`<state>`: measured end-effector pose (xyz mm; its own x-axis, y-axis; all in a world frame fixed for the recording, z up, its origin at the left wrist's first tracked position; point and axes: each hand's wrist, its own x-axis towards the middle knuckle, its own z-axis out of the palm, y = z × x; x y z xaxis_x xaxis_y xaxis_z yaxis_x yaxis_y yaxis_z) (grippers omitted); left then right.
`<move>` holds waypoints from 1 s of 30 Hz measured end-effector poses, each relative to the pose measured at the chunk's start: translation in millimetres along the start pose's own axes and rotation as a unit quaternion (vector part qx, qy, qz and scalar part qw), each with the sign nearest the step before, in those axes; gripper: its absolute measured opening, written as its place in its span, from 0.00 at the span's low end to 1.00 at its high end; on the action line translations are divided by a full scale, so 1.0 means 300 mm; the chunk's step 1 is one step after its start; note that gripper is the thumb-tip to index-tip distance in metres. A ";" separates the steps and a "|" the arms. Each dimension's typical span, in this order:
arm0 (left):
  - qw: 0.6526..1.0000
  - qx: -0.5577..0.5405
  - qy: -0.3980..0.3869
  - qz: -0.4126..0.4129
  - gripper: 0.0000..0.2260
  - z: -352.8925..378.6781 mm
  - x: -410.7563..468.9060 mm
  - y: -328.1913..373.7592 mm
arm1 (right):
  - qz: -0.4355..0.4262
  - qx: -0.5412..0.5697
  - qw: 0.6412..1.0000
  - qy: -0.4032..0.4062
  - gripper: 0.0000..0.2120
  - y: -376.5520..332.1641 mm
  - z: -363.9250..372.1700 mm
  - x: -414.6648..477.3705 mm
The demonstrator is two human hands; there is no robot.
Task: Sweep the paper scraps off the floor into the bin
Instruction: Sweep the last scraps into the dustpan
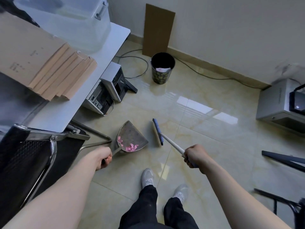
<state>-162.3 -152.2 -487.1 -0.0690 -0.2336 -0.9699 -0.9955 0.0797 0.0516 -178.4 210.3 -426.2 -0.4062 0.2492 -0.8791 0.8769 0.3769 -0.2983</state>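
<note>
Fingers (108, 160) tight around dustpan handle (116, 152), broom handle (173, 143)

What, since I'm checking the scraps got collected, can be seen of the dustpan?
The dustpan is a grey, worn, metal-looking scoop with raised walls and a thin handle, which the left hand grips. It tilts back towards the person, left of the broom head and apart from it. Pink paper scraps lie heaped at its rear by the handle. Whether it touches the floor cannot be told.
</note>
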 end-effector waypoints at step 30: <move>0.919 -0.296 -0.207 0.159 0.11 0.330 -0.623 0.738 | -0.229 0.272 0.935 -0.005 0.18 -0.679 -0.514 -0.282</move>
<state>-363.4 5.2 -318.0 -0.4544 0.1090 -0.8841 -0.7990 -0.4887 0.3504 -362.4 249.9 -233.8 -0.7706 0.1640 -0.6158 0.6140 -0.0675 -0.7864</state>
